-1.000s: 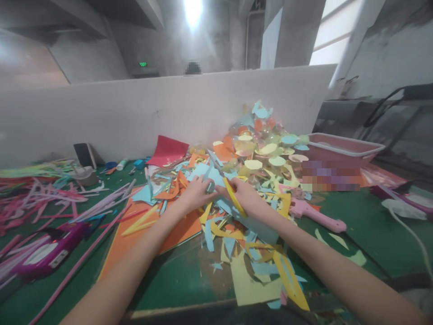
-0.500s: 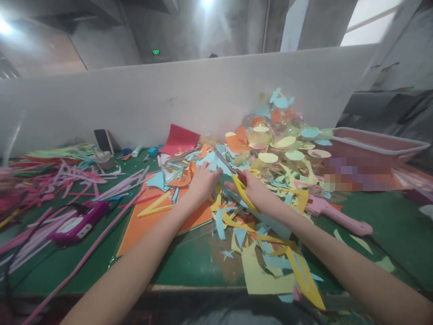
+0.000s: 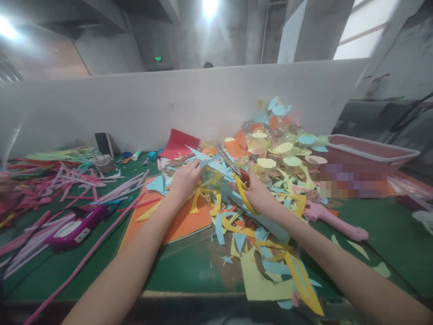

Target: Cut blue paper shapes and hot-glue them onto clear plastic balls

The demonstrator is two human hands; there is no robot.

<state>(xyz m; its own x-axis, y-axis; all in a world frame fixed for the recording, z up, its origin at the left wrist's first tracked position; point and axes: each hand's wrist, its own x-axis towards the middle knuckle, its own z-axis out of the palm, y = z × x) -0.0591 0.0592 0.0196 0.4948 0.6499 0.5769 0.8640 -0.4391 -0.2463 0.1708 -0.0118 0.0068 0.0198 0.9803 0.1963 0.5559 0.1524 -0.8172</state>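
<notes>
My right hand (image 3: 260,195) is closed round the handles of a pair of scissors (image 3: 227,159), whose blades point away from me over the scraps. Part of the yellow handle shows below the hand. My left hand (image 3: 184,181) pinches a pointed light blue paper piece (image 3: 214,163), which reaches toward the blades. Whether the blades touch it I cannot tell. Under both hands spreads a heap of paper scraps (image 3: 221,221) in blue, yellow and orange. Orange paper sheets (image 3: 189,223) lie beneath my left forearm.
Clear rounded pieces with paper discs (image 3: 267,163) pile up at the back right, beside a pink bin (image 3: 372,151). A pink glue gun (image 3: 338,221) lies on the right. Pipe cleaners (image 3: 67,180) and a purple device (image 3: 77,225) are left. A white partition (image 3: 135,108) stands behind.
My left hand has moved left, away from the scissors, and the blue paper piece now shows stretched between hand and blades. My right hand stays nearly in place. The view has tilted up slightly.
</notes>
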